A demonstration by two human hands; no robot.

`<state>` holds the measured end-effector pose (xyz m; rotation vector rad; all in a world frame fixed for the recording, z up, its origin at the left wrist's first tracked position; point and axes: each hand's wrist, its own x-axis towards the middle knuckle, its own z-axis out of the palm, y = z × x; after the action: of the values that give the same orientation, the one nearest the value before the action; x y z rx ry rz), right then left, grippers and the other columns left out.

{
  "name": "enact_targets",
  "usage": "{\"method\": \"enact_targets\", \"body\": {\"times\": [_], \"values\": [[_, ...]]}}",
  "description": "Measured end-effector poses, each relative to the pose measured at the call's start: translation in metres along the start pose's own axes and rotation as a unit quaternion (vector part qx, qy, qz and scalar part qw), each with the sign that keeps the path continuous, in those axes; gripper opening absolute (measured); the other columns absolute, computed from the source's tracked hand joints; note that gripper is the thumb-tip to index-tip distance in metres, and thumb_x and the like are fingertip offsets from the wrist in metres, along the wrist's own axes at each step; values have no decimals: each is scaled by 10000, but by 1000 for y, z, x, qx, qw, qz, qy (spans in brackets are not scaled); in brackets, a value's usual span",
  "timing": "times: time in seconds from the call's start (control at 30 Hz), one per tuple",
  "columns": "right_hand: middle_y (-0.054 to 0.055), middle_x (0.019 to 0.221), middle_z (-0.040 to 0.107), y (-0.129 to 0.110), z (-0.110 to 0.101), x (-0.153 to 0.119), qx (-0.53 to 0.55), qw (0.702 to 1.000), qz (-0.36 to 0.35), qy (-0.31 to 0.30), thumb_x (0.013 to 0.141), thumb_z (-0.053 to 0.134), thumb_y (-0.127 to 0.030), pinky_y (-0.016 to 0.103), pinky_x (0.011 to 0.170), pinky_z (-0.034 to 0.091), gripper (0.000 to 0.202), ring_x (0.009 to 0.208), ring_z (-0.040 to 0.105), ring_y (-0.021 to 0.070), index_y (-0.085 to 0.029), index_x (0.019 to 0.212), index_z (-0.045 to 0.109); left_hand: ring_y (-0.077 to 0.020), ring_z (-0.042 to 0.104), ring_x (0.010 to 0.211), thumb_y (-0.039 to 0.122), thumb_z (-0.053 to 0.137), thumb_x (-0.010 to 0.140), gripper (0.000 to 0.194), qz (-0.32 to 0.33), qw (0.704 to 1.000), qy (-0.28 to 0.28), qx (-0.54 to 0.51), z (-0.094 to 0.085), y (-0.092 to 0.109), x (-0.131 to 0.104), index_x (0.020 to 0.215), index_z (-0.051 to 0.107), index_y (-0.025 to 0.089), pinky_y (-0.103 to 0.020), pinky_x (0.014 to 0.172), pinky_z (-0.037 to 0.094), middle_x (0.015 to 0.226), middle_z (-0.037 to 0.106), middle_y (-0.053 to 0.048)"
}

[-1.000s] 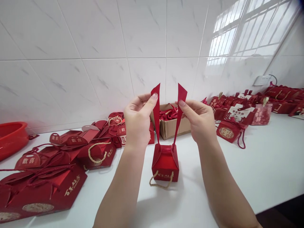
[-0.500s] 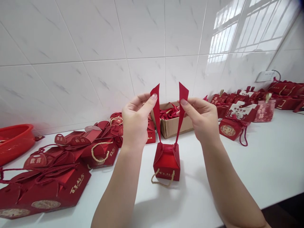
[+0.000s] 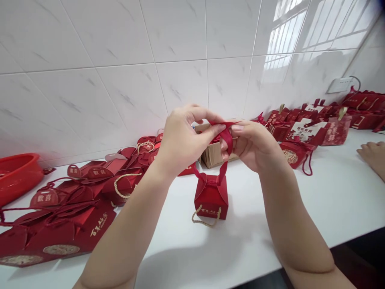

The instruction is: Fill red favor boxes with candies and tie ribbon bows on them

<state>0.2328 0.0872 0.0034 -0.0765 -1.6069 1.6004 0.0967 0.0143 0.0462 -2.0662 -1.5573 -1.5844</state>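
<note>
In the head view, the left hand [image 3: 188,138] pinches a red ribbon [image 3: 229,140] while the right hand [image 3: 257,144] holds its loop with curled fingers, above a small red box [image 3: 211,197] standing on the white table [image 3: 337,192]. Knotting seems in hand; the next move likely calls for drawing an end through.

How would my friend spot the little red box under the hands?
On the white table, find the cardboard carton. In front of it stands a small red box with a rope handle. Unlike the crowded boxes to the left, it stands apart, its ribbon rising to the left hand and right hand.
</note>
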Motion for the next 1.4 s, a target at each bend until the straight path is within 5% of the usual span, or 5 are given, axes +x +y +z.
{"method": "enact_targets", "body": {"times": [0.5,0.67,0.83,1.17,1.4], "values": [[-46,646,525,23,-1,17,182,974,132,-35,879,595,-333,166,495,429,176,504,467,37,-179,800,630,-103,620,734,156,684,786,89,204,973,104,21,8,-50,-16,723,712,212,-252,677,532,799,648,2],[-30,654,566,30,2,17,24,999,43,-10,831,660,-350,176,547,449,195,557,497,48,-168,764,661,-143,659,847,159,658,777,274,10,993,-39,-109,-2,-45,-22,1042,603,201,-252,692,556,951,668,-29],[7,698,618,29,1,9,-245,965,-90,-22,898,561,-338,239,610,483,221,638,571,104,-173,812,681,-159,667,787,271,587,848,166,-217,935,-235,-154,-21,-37,-26,970,613,162,-270,664,535,899,697,-53],[66,802,638,39,-18,-19,-596,729,-327,-79,934,419,-136,243,583,476,242,687,582,137,-172,958,657,-197,683,814,209,562,790,129,-317,876,-230,-282,-21,-55,-31,749,659,134,-354,820,534,746,698,-59],[102,893,638,47,-16,-21,-604,753,-263,6,935,432,-221,285,685,488,258,760,611,177,-197,1002,680,-145,671,701,51,569,728,182,-280,884,-207,-313,-2,-52,-35,859,620,166,-296,653,553,831,704,-54]]}}
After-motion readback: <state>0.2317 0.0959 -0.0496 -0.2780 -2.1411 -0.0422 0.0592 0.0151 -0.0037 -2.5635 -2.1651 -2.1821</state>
